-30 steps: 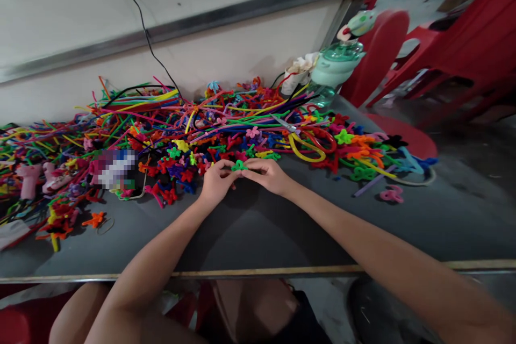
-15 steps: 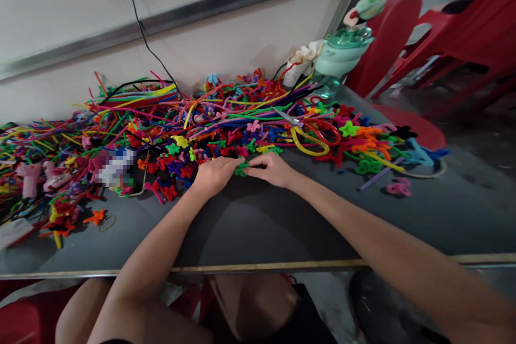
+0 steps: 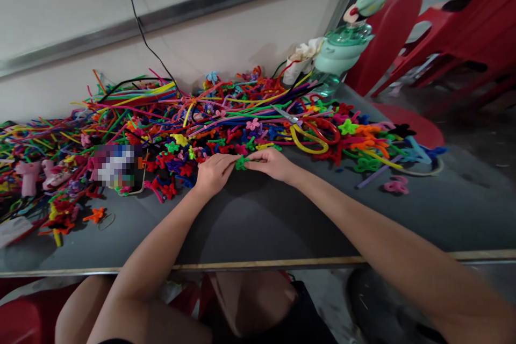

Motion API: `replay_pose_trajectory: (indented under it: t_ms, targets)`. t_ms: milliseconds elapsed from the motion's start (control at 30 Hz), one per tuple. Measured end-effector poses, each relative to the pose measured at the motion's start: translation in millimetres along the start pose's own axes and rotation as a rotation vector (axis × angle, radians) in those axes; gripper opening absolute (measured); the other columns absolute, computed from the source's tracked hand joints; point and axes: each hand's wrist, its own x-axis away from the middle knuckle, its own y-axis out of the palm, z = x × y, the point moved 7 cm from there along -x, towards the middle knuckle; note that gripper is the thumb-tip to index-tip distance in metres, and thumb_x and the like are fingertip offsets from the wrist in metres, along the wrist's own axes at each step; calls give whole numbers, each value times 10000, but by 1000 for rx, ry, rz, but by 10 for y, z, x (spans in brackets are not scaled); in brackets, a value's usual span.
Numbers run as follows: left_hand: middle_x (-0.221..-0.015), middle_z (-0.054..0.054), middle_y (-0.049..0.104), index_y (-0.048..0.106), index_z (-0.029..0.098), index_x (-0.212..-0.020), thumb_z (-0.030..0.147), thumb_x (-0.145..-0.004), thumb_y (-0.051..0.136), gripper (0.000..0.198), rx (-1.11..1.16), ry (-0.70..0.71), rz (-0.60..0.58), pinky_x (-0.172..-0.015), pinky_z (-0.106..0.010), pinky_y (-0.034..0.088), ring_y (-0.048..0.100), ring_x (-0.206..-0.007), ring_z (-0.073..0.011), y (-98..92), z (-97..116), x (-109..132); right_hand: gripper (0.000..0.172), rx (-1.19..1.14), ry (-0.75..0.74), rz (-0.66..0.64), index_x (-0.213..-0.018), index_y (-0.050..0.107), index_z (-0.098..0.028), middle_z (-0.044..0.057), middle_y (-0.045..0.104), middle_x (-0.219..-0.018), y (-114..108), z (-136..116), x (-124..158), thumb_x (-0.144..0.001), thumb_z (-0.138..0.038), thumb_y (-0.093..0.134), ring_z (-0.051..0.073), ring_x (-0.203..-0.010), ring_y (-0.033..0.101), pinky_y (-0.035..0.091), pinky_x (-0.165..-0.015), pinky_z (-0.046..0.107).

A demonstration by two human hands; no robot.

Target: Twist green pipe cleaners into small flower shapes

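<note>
- We find the left hand and right hand pinching a green looped piece between them.
- We judge it partly shaped; what remains, we cannot tell.
- Beyond the hands, we note a formed pink flower.

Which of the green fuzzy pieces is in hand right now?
The green piece pinched between the left hand and the right hand; others, like the looped green one beside the purple stem, lie unheld.
</note>
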Motion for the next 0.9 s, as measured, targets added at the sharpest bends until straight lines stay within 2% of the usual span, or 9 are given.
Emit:
replay_pose_trajectory:
  t_ms: [67,167,233,300,400,500,600,700,900]
  targets:
    - [-950,-63,727,688,207,-1058,200,-901,529,224,116,-143,-47,-776,-273,551,677,-869,-143,42,-77,-7,317,4,-29,46,-746,736,-162,-27,505,-508,-32,-17,-3,-703,-474,702,67,-454,338,232,-437,236]
    - [-884,-53,718,680,197,-1071,251,-858,598,235,286,-320,-130,-614,-221,519,650,-718,-117,115,-152,-12,297,19,-17,124,-819,743,-147,-27,526,-533,-72,-20,11,-705,-415,685,55,-442,323,214,-434,227]
    - [-844,-42,712,676,193,-1075,285,-816,664,275,322,-380,-158,-560,-203,483,633,-675,-111,143,-167,-15,304,48,0,150,-840,742,-135,-36,504,-513,-74,-27,29,-717,-401,662,46,-424,296,198,-429,224]
    - [-831,-36,717,692,200,-1022,304,-789,705,256,265,-406,-162,-591,-218,480,642,-702,-126,144,-172,-17,308,86,-4,160,-832,742,-131,-28,520,-516,-61,-55,50,-727,-406,649,49,-420,318,219,-428,225]
    - [-836,-43,734,715,211,-896,326,-821,677,142,80,-364,-167,-704,-284,481,667,-776,-170,112,-139,-32,294,122,-36,164,-820,743,-138,17,628,-626,-32,-106,75,-723,-401,653,80,-480,456,325,-463,230]
    - [-830,-63,741,715,203,-830,342,-859,628,166,-80,-243,-181,-773,-341,450,676,-807,-206,71,-54,-67,276,116,-87,165,-826,743,-144,39,677,-692,-6,-150,90,-736,-384,641,114,-551,548,402,-510,240]
    - [-828,-83,736,706,183,-851,330,-889,578,198,-159,-167,-204,-749,-339,434,671,-807,-213,65,14,-88,270,131,-148,189,-833,744,-147,47,696,-724,-5,-198,108,-758,-378,627,133,-595,588,443,-551,254]
    - [-818,-99,722,699,167,-851,305,-893,546,210,-195,-166,-227,-687,-309,433,654,-794,-209,87,57,-87,261,184,-181,207,-840,745,-152,50,701,-736,-10,-242,128,-766,-370,621,140,-608,595,453,-570,265]
    - [-652,-20,674,694,195,-741,310,-820,624,155,-17,-535,-233,-523,-246,373,564,-563,-132,77,-88,-4,321,218,-166,196,-825,731,-145,42,650,-685,-3,-278,129,-759,-446,641,131,-591,541,387,-536,260]
